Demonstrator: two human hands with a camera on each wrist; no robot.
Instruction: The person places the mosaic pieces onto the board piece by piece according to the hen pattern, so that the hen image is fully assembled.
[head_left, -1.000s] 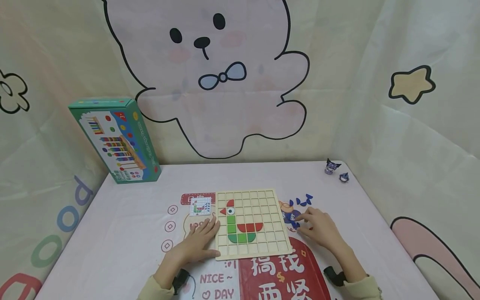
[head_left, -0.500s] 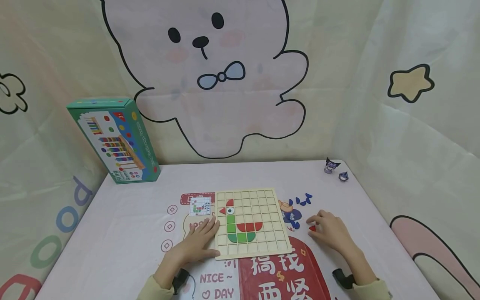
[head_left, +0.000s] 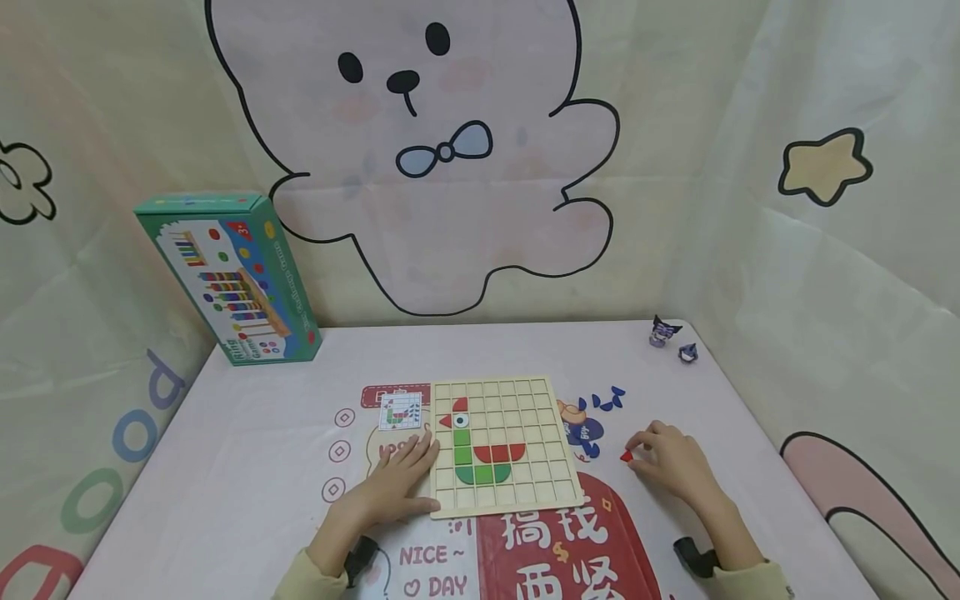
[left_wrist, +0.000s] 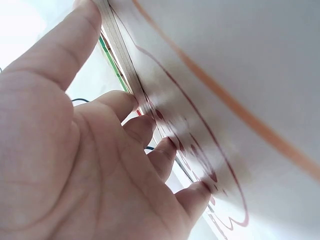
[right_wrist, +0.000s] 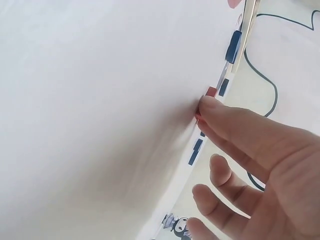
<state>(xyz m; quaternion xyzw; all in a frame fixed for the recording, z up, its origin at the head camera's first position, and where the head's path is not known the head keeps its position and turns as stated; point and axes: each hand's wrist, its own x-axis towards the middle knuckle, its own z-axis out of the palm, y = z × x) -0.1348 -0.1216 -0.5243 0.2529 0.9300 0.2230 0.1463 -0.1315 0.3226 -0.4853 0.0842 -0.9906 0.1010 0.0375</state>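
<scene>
My right hand (head_left: 671, 462) pinches a small red puzzle piece (right_wrist: 211, 92) between thumb and index finger, low over the white table to the right of the board; its other fingers are loosely bent. My left hand (head_left: 393, 483) lies with straight fingers against the left edge of a square wooden grid board (head_left: 536, 492), its thumb at the lower left corner. On the board, red and green pieces (head_left: 483, 475) and a round eye piece (head_left: 461, 422) form a bird shape. A small pattern card (head_left: 401, 412) showing a similar bird lies just left of the board.
Several small blue pieces (head_left: 607, 400) lie right of the board's upper corner, close to a printed blue cartoon figure (head_left: 583, 435). A green toy box (head_left: 232, 283) stands at the back left. Two small figurines (head_left: 663, 333) sit at the back right. A printed red patch (head_left: 570, 550) lies in front.
My right hand has moved right, away from the printed figure, and a red piece now shows between its fingertips. My left hand and the board stay in place.
</scene>
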